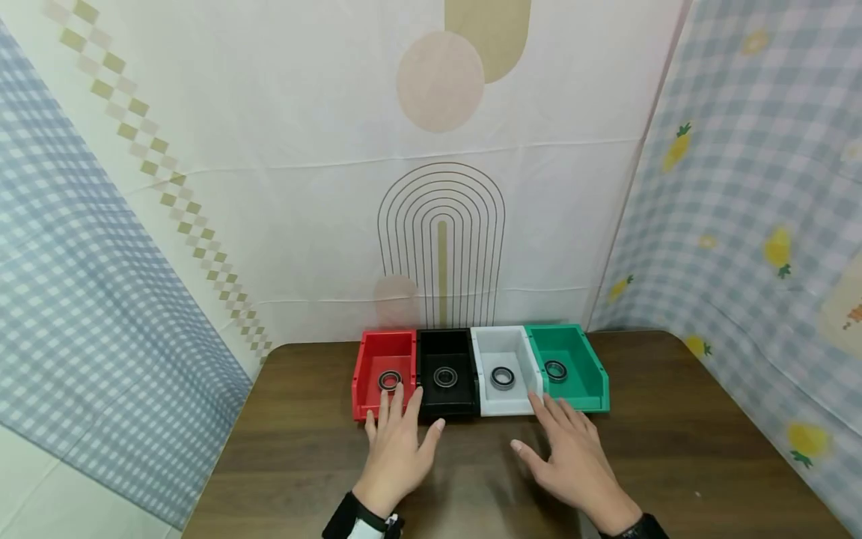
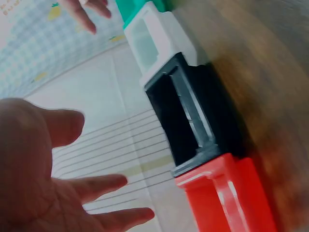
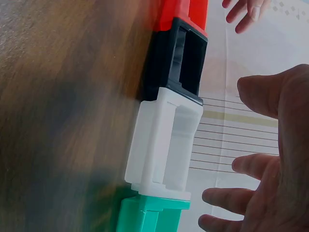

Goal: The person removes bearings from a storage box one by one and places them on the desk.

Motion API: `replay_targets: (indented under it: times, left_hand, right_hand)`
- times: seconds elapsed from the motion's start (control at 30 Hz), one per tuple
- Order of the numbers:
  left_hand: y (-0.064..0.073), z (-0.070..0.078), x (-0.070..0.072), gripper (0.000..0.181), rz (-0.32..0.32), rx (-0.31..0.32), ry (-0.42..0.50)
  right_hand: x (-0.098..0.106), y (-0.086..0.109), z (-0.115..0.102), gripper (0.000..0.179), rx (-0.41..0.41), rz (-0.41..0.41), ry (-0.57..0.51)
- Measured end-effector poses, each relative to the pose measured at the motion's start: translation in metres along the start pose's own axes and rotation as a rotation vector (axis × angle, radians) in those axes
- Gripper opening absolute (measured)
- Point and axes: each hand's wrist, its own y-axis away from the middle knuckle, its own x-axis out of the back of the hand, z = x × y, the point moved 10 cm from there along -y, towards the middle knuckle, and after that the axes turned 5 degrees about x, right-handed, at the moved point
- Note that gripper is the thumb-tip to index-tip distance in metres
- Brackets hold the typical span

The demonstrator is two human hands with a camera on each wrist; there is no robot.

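Four-sided bins stand side by side: a red bin (image 1: 359,382), a black bin (image 1: 444,408), a white bin (image 1: 498,408) and a green bin (image 1: 589,374). One ball bearing lies in each, in red (image 1: 389,380), black (image 1: 445,376), white (image 1: 502,378) and green (image 1: 555,370). My left hand (image 1: 397,453) spreads its fingers at the red bin's front edge, overlapping it in the head view. My right hand (image 1: 572,457) reaches with spread fingers toward the fronts of the white and green bins. Both hold nothing; the left wrist view shows the left hand (image 2: 53,188) with fingers apart.
The bins sit near the back edge of a brown wooden table (image 1: 283,449). Behind it hangs a white patterned cloth (image 1: 303,224). Blue checked cloths flank it on the left (image 1: 101,299) and right (image 1: 727,187).
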Motion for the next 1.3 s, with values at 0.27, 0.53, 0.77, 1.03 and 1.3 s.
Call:
replay_targets:
  times: [0.27, 0.53, 0.77, 1.03, 1.3]
  left_hand:
    - [-0.009, -0.020, 0.015, 0.069, 0.108, 0.006, 0.000]
    - [-0.021, -0.047, 0.049, 0.067, 0.219, 0.024, -0.049]
    - [-0.049, -0.070, 0.077, 0.059, 0.328, 0.056, -0.148]
    - [-0.092, -0.109, 0.079, 0.059, 0.192, 0.195, -0.171]
    - [-0.123, -0.127, 0.060, 0.061, 0.105, 0.249, -0.171]
  right_hand:
    - [0.004, 0.003, 0.002, 0.081, 0.004, 0.013, 0.001]
    - [-0.001, 0.006, -0.003, 0.083, 0.017, 0.010, -0.014]
    - [0.000, 0.007, -0.003, 0.083, 0.012, 0.002, 0.007]
    - [0.004, 0.008, -0.001, 0.083, 0.021, 0.013, 0.010]
    - [0.007, 0.007, -0.001, 0.081, 0.028, 0.022, -0.004]
